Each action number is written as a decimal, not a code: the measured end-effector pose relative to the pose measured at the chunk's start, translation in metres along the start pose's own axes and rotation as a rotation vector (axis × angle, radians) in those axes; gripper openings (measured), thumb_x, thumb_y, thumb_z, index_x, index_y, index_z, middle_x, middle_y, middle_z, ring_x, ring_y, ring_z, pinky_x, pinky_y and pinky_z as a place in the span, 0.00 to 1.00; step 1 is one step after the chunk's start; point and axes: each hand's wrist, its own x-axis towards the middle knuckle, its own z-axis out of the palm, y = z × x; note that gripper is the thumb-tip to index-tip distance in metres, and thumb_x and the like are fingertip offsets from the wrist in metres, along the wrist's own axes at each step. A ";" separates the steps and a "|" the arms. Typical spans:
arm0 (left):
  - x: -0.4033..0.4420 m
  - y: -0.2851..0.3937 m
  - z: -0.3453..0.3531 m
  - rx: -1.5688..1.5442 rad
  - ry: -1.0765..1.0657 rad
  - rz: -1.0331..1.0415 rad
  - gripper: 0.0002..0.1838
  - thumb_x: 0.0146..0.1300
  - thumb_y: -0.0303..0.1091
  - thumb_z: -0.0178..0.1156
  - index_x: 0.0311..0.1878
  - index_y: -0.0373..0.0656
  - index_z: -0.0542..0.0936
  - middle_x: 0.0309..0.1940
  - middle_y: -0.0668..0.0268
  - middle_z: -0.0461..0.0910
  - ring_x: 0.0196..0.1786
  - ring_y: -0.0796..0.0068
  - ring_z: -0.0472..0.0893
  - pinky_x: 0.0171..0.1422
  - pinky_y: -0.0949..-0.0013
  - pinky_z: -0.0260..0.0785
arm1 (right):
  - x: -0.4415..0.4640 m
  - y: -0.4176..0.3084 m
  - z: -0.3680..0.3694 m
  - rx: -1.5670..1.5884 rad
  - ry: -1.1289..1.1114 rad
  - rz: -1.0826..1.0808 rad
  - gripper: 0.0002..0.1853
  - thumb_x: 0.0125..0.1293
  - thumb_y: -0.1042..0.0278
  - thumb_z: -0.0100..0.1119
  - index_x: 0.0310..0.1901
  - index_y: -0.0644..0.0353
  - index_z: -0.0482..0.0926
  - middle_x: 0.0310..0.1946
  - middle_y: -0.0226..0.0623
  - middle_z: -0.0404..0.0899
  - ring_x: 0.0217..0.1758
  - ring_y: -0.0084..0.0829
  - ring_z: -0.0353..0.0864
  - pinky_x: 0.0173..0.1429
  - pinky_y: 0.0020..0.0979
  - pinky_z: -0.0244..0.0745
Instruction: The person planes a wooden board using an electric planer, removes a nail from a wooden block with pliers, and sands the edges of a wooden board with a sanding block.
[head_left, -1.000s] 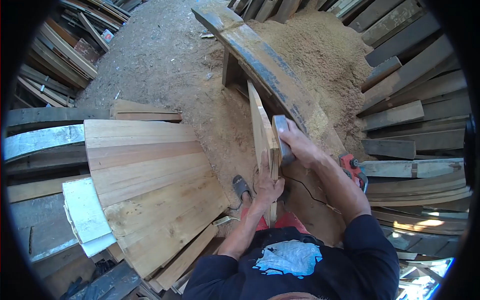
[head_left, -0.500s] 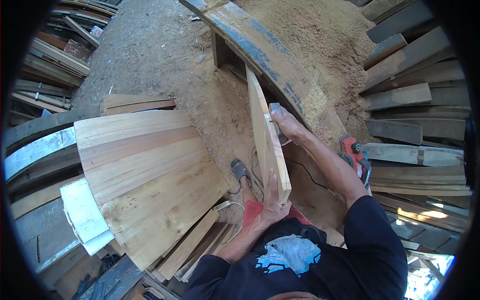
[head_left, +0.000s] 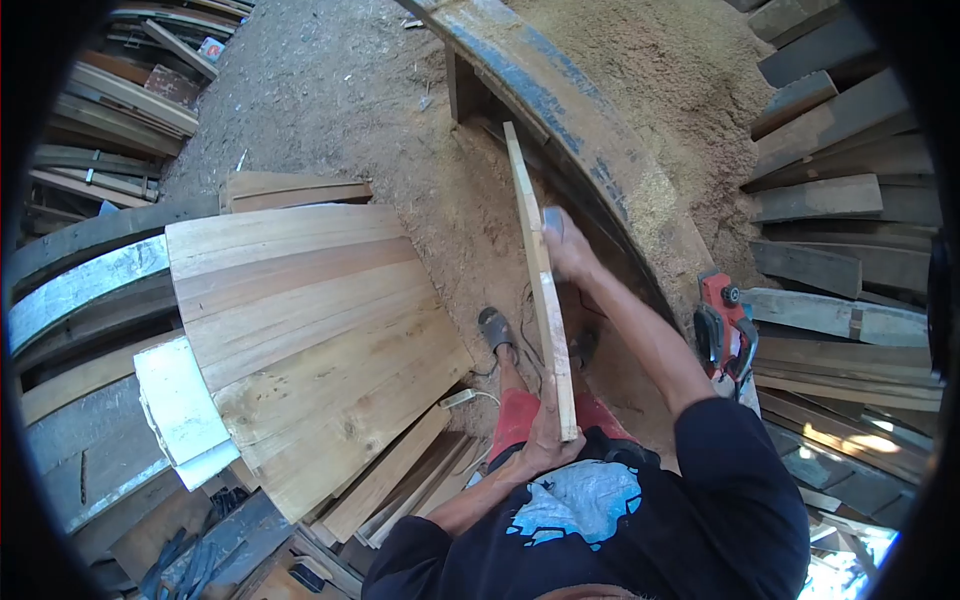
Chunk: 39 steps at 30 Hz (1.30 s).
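A wooden board [head_left: 546,300] stands on edge between my legs, its narrow edge facing up and its far end beside the blue-stained bench. Around the near end of the board wraps my left hand [head_left: 545,440], close to my shirt. My right hand [head_left: 568,250], slightly blurred, grips a grey block [head_left: 553,218] against the right side of the board, below the far half of its edge. Part of the block is hidden by the fingers.
The blue-stained bench [head_left: 540,90] curves across the front, with sawdust [head_left: 660,80] behind it. A red power planer [head_left: 722,320] sits at its right end. Joined wooden panels [head_left: 320,330] lie at the left. Planks [head_left: 820,198] are stacked at the right.
The board has turned more edge-up, and its near end has come closer to my body with my left hand. My right hand and the block have shifted slightly along its side.
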 end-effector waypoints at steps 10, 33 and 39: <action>-0.001 -0.004 -0.027 0.028 -0.204 -0.021 0.67 0.54 0.26 0.72 0.85 0.39 0.29 0.83 0.41 0.45 0.75 0.50 0.65 0.79 0.58 0.58 | 0.060 0.035 0.014 0.054 -0.099 0.000 0.44 0.75 0.40 0.53 0.81 0.62 0.54 0.71 0.63 0.70 0.76 0.55 0.70 0.78 0.43 0.64; 0.148 -0.021 -0.005 -0.075 0.046 -0.492 0.58 0.45 0.27 0.63 0.83 0.37 0.48 0.66 0.43 0.67 0.66 0.49 0.71 0.71 0.56 0.65 | 0.127 0.021 0.013 0.215 -0.041 0.192 0.35 0.75 0.52 0.55 0.77 0.64 0.63 0.58 0.58 0.82 0.57 0.44 0.84 0.58 0.42 0.79; 0.142 -0.022 -0.005 -0.303 -0.080 -0.641 0.61 0.50 0.17 0.55 0.85 0.40 0.31 0.78 0.47 0.52 0.56 0.66 0.77 0.48 0.74 0.74 | 0.096 0.007 0.001 0.269 -0.110 0.275 0.36 0.75 0.51 0.54 0.79 0.58 0.60 0.55 0.54 0.83 0.47 0.41 0.86 0.27 0.39 0.81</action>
